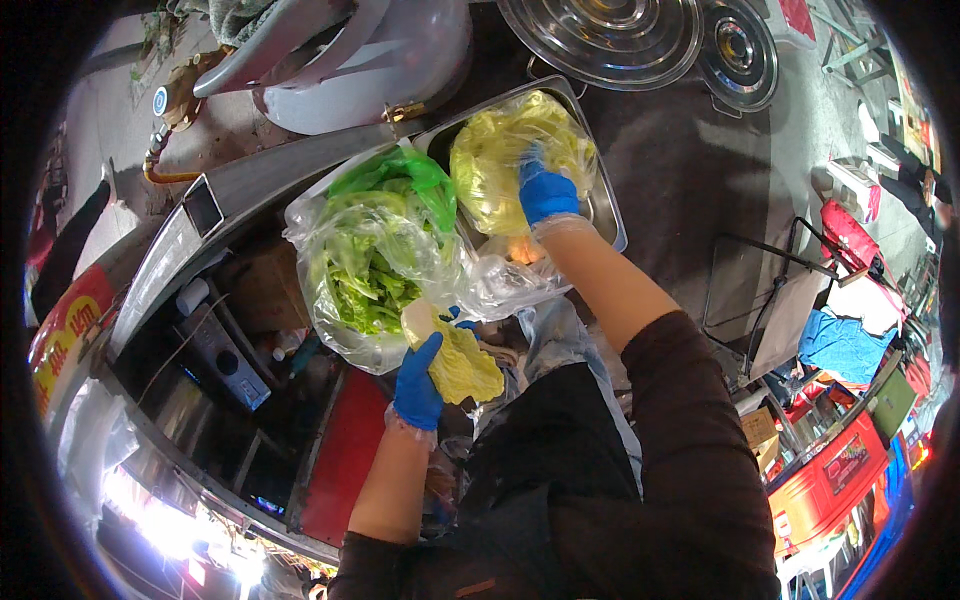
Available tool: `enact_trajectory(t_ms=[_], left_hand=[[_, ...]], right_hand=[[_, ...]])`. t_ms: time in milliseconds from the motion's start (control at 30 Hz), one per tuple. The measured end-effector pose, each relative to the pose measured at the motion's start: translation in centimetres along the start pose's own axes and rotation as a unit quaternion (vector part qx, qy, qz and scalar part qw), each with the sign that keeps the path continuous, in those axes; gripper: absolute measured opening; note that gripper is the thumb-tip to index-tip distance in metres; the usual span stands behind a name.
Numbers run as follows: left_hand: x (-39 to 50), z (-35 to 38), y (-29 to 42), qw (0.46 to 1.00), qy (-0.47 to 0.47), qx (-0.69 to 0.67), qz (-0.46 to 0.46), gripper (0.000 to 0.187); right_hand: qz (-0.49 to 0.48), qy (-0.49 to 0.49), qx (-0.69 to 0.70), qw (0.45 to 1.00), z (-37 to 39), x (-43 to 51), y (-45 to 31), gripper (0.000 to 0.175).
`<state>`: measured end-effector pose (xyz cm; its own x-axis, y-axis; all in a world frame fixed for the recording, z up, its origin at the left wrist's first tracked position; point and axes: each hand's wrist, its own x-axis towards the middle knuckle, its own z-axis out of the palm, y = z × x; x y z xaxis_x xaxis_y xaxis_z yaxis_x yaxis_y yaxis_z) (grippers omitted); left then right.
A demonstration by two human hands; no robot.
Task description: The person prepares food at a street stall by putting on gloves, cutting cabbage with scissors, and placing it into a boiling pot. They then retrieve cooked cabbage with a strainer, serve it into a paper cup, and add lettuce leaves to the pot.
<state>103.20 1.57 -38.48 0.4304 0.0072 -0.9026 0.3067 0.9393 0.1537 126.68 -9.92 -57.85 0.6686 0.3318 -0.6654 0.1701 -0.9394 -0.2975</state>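
My left hand (421,379), in a blue glove, holds a pale yellow-green cabbage leaf (466,365) by its side, below a clear plastic bag of green lettuce (367,296). A green plastic bag (427,187) lies over the top of that lettuce. My right hand (549,187), also blue-gloved, reaches onto a clear bag of yellow-green leaves (487,172) in a steel pan (611,214). Its fingertips are partly hidden by the plastic, so I cannot tell whether they grip anything. Crumpled clear plastic with something orange (523,249) under it lies at the pan's near end.
A grey gas cylinder (352,82) with a regulator (180,94) stands beyond the curved metal counter edge (262,176). Round steel lids (607,37) are at the top. A folding chair (784,322) stands to the right. A red panel (345,457) is at lower left.
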Motion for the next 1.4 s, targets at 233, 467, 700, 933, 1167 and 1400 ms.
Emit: enact_trajectory(t_ms=[233,467,700,933,1167,1400], left_hand=[[0.1,0.2,-0.2,1.000,0.014,-0.002,0.003,0.056],[-0.1,-0.5,-0.1,1.000,0.028,0.003,0.005,0.058],[0.3,0.2,-0.3,1.000,0.025,0.004,0.005,0.053],[1.2,0.3,-0.8,1.000,0.005,-0.025,0.008,0.051],[0.1,1.0,0.4,1.000,0.011,0.007,0.010,0.054],[0.3,1.1,0.7,0.999,-0.028,-0.006,0.017,0.055]], right_hand=[[-0.045,-0.089,-0.217,0.971,-2.9,0.6,-3.2,0.025],[-0.169,0.054,-0.055,0.983,-2.9,-3.9,-0.7,0.016],[-0.364,0.140,-0.177,0.904,-5.5,-7.0,-2.6,0.017],[-0.340,0.034,-0.047,0.939,-4.6,-2.2,-7.4,0.012],[-0.325,0.000,-0.130,0.937,-9.5,-4.6,-7.6,0.010],[-0.296,0.189,-0.122,0.928,-16.3,-12.0,-2.5,0.025]])
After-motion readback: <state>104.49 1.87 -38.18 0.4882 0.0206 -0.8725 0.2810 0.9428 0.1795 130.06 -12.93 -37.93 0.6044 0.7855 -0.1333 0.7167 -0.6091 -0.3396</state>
